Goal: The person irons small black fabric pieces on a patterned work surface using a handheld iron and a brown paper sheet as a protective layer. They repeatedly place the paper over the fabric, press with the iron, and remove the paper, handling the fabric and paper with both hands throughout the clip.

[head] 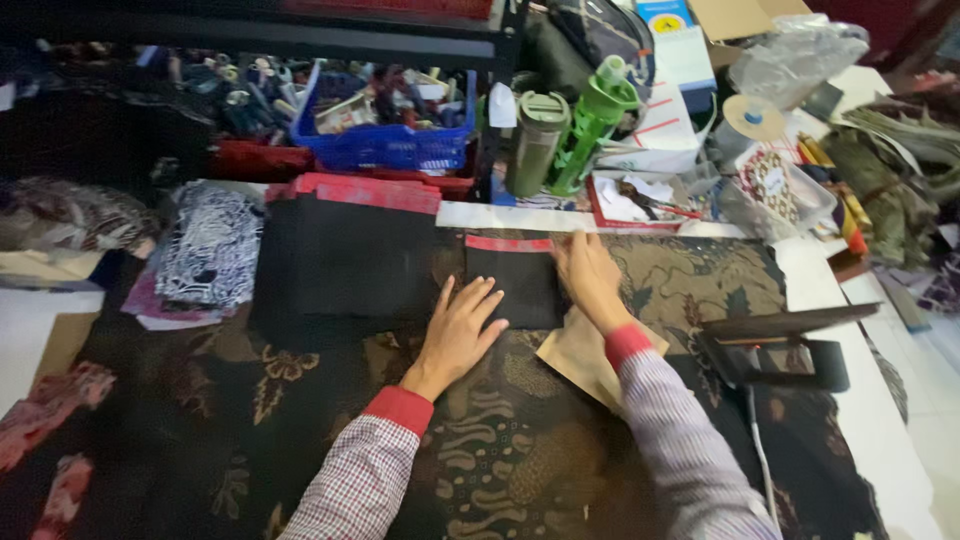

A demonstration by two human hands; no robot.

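I see my left hand (462,325) flat, fingers spread, gripping nothing, pressing the small black cloth piece (512,283) at its left edge; right hand (590,277) flat on its right edge, also ungripped; piece lies on patterned brown fabric (520,440), beside bigger black stack (345,258); brown paper (575,358) under right wrist.

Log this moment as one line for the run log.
left hand: flat on black fabric piece | right hand: flat on its right edge | under: brown paper, patterned cloth | nearby: black fabric stack
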